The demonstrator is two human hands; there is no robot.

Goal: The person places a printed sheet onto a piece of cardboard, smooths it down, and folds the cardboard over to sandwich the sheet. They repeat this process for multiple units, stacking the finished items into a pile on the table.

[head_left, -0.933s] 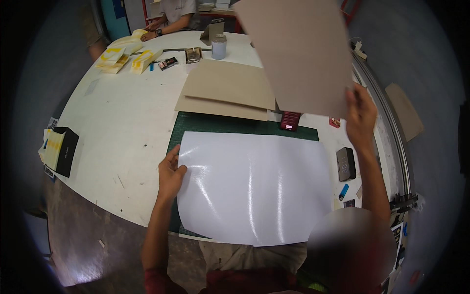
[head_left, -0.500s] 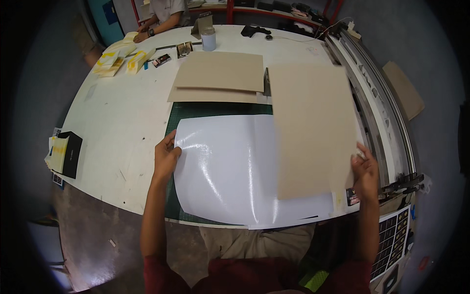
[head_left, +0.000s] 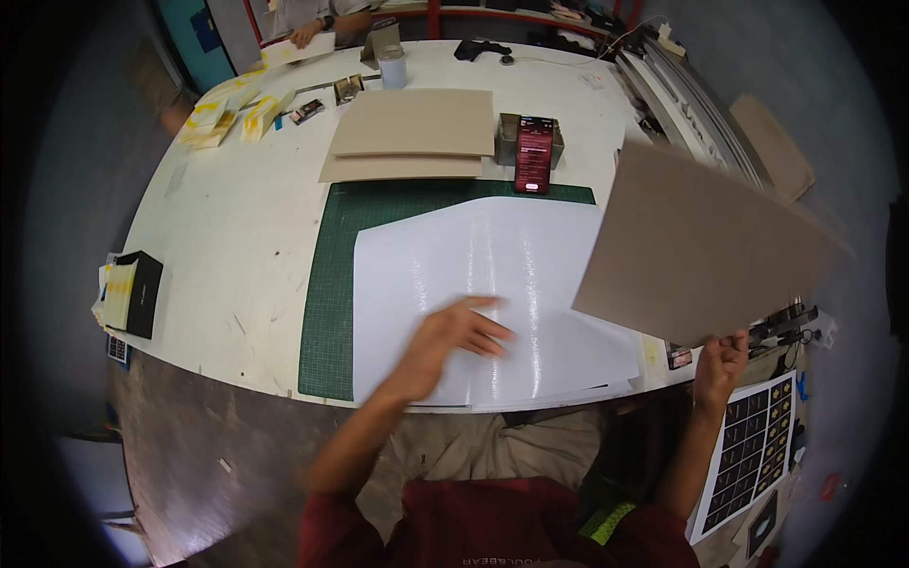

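Observation:
A large glossy white sheet (head_left: 492,284) lies on a green cutting mat (head_left: 331,284) at the near edge of the white table. My left hand (head_left: 454,336) hovers flat over the sheet's near middle, fingers spread, holding nothing. My right hand (head_left: 721,360) grips the near corner of a big brown cardboard sheet (head_left: 701,246), lifted and tilted above the table's right edge, away from the white sheet.
Two stacked brown boards (head_left: 417,133) lie behind the mat, with a dark red phone (head_left: 533,156) propped beside them. A black box (head_left: 133,293) sits at the left edge. Another person's hand (head_left: 308,33) works at the far side. A printed sheet of dark squares (head_left: 748,454) hangs at right.
My right hand has swung the cardboard off the white sheet and out to the right, tilting it up. My left hand left the sheet's left edge and moved over its middle.

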